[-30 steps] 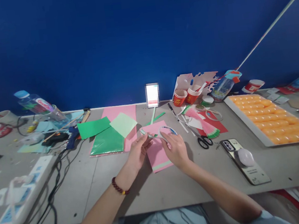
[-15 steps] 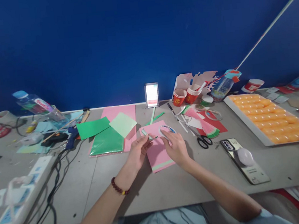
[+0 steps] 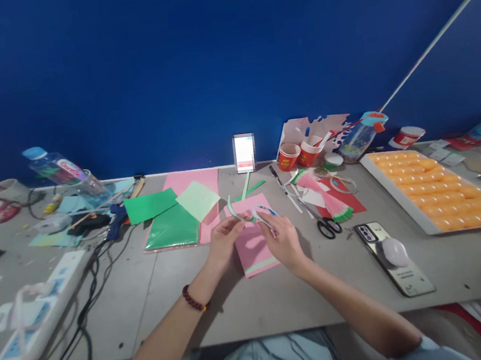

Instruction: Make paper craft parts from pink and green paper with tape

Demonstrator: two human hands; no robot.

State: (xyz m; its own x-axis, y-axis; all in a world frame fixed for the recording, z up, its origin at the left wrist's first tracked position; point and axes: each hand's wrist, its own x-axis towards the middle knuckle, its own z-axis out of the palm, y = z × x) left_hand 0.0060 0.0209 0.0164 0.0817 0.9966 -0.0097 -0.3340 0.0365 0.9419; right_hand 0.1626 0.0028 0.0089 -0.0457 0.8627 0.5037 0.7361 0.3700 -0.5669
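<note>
My left hand (image 3: 224,240) pinches a narrow pale green paper strip (image 3: 231,206), whose free end curves up away from me. In my right hand (image 3: 284,243) is a roll of tape (image 3: 266,210), a white ring with blue print inside. The fingertips of both hands are close together, and what lies between them is too small to make out. Below them a pink paper sheet (image 3: 254,247) rests on the table, with a pale green band (image 3: 262,266) across its near end. Farther back lie green paper strips (image 3: 255,190).
Black-handled scissors (image 3: 329,228), a phone (image 3: 395,261) and a tray of orange domes (image 3: 439,190) are on the right. Green sheets (image 3: 172,230) and a pale green square (image 3: 198,200) lie left. A power strip (image 3: 43,309) with cables and a blue glue gun (image 3: 116,221) stand farther left.
My hands have drawn slightly closer together. The tape roll has tilted in my right hand, and the pale green strip now points more upright from my left fingers.
</note>
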